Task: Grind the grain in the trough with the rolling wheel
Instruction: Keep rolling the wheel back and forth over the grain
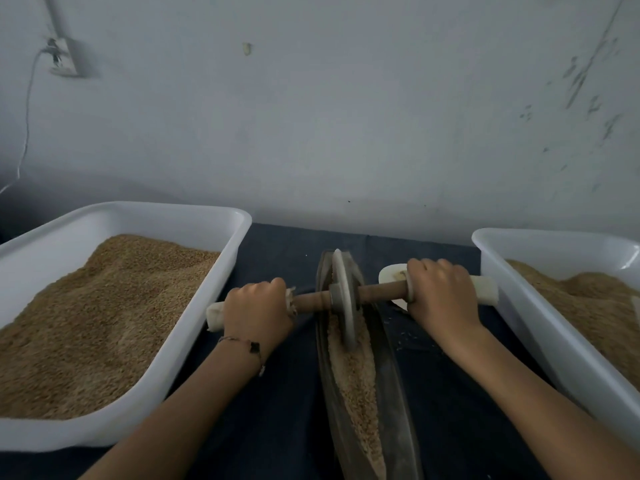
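In the middle of the bench (284,244), which is covered with a dark blue cloth, lies a long, narrow, boat-shaped trough (398,403) of dull grey metal, running from the near edge toward the far edge by the wall. Its channel holds a strip of pale tan grain (356,386), coarse and crumbly. Standing upright in the far part of the trough is the rolling wheel (343,296), a thin disc with a worn, pale rim and a grey hub, its lower edge sunk into the grain. A brown wooden axle (381,292) passes through the hub and crosses the trough, with whitish wrapped ends sticking out past both fists. The left hand (258,311) grips the axle's left end with its fingers curled over it; a thin bracelet (247,348) circles that wrist. The right hand (441,294) grips the right end the same way. A white tub (194,327) heaped with golden-brown grain sits at the left edge, and a second white tub (519,306) with similar grain sits at the right edge.
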